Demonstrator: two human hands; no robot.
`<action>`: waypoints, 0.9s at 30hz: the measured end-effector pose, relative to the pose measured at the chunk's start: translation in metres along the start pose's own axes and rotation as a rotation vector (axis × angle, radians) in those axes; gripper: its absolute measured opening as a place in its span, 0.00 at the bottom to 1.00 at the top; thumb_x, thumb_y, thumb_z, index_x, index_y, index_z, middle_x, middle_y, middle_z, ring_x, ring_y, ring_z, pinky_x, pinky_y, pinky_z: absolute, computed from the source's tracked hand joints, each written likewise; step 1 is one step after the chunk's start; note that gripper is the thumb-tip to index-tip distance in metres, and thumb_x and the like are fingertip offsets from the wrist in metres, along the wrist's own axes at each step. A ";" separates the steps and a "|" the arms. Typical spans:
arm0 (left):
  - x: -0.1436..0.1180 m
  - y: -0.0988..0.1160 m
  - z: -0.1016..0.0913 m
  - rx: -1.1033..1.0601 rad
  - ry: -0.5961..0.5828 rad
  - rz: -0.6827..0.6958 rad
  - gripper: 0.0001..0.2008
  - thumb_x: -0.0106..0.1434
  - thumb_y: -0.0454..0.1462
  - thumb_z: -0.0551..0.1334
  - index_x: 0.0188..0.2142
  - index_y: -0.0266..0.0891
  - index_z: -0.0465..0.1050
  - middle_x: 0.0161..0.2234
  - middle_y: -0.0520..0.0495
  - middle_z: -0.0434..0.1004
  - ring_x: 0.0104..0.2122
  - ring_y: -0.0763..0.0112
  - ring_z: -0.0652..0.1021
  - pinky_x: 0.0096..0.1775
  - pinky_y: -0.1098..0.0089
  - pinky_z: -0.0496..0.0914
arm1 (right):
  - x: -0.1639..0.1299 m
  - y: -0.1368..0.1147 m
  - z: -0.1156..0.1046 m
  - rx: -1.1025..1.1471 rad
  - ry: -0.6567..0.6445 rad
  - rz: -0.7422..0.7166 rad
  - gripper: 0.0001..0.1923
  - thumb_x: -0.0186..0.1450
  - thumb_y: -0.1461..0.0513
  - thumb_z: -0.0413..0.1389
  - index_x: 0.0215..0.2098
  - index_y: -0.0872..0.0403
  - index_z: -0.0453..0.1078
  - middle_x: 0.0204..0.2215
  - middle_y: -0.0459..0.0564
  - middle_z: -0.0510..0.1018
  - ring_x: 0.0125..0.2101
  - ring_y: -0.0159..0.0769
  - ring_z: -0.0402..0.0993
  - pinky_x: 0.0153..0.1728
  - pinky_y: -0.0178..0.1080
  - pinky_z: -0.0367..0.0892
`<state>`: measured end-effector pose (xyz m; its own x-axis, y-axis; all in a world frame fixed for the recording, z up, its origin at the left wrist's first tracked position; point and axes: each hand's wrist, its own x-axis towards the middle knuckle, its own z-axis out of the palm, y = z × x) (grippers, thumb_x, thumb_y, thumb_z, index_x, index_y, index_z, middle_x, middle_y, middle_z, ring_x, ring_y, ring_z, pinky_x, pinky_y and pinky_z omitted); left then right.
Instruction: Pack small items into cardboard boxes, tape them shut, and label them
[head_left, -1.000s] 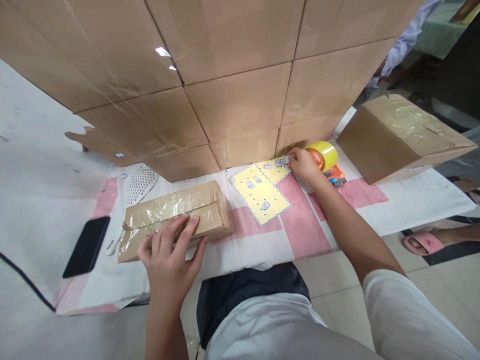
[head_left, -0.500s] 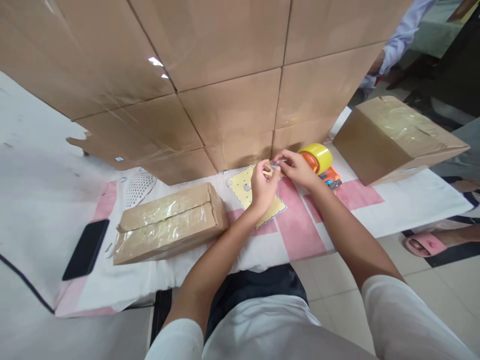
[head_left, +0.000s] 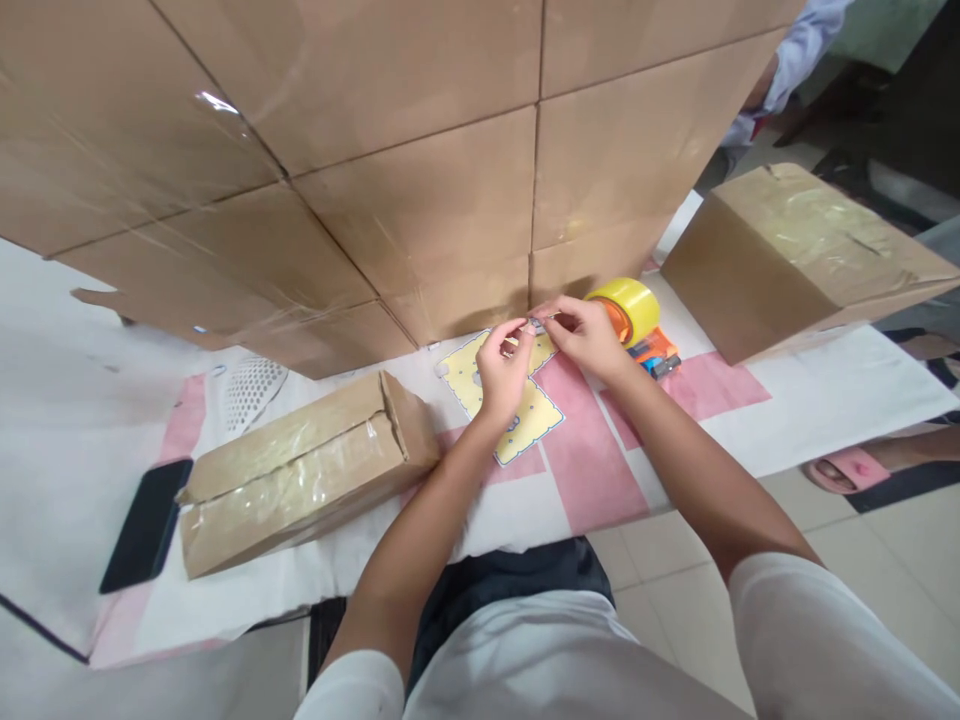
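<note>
My left hand (head_left: 501,372) and my right hand (head_left: 585,335) meet above a yellow sticker sheet (head_left: 529,420) that lies on the pink and white cloth. Both hands pinch one small pale sticker (head_left: 536,323) between thumb and fingertips. The sheet carries several small grey stickers and is partly hidden under my left hand. A long brown taped parcel (head_left: 300,470) lies to the left, apart from both hands.
A yellow tape roll on an orange dispenser (head_left: 634,310) sits just right of my right hand. A wall of stacked cardboard boxes (head_left: 420,150) stands behind. A bigger taped box (head_left: 795,255) is at right, a black phone (head_left: 146,525) and a white perforated object (head_left: 247,385) at left. Another person's pink slipper (head_left: 844,468) is on the floor.
My left hand left the long parcel and came over to the sticker sheet, joining my right hand on the small sticker. The view shifted, so the parcel now sits further left.
</note>
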<state>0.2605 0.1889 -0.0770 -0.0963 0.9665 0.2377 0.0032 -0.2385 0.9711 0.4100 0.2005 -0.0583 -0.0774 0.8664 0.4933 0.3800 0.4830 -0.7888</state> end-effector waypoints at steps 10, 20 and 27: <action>-0.003 0.000 -0.005 0.100 0.036 0.097 0.05 0.67 0.38 0.64 0.37 0.41 0.79 0.33 0.49 0.79 0.31 0.74 0.75 0.35 0.71 0.67 | -0.001 -0.004 0.008 0.209 -0.005 0.161 0.08 0.64 0.56 0.61 0.37 0.53 0.75 0.31 0.49 0.82 0.25 0.32 0.75 0.23 0.34 0.69; 0.000 0.000 -0.008 -0.170 0.076 -0.099 0.11 0.64 0.44 0.68 0.35 0.39 0.76 0.30 0.50 0.76 0.27 0.76 0.72 0.32 0.73 0.66 | 0.001 0.007 -0.001 -0.362 0.026 0.012 0.10 0.66 0.65 0.54 0.38 0.55 0.78 0.40 0.55 0.81 0.37 0.40 0.77 0.39 0.41 0.71; -0.006 0.006 -0.012 -0.218 0.024 -0.089 0.12 0.65 0.46 0.68 0.38 0.39 0.79 0.35 0.48 0.80 0.25 0.78 0.71 0.31 0.72 0.67 | 0.000 -0.011 -0.004 -0.655 -0.243 0.101 0.16 0.67 0.67 0.52 0.43 0.55 0.82 0.42 0.58 0.79 0.35 0.41 0.74 0.32 0.40 0.64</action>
<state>0.2496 0.1806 -0.0727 -0.1106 0.9828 0.1480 -0.2208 -0.1695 0.9605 0.4096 0.1950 -0.0478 -0.1867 0.9437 0.2732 0.8669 0.2891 -0.4060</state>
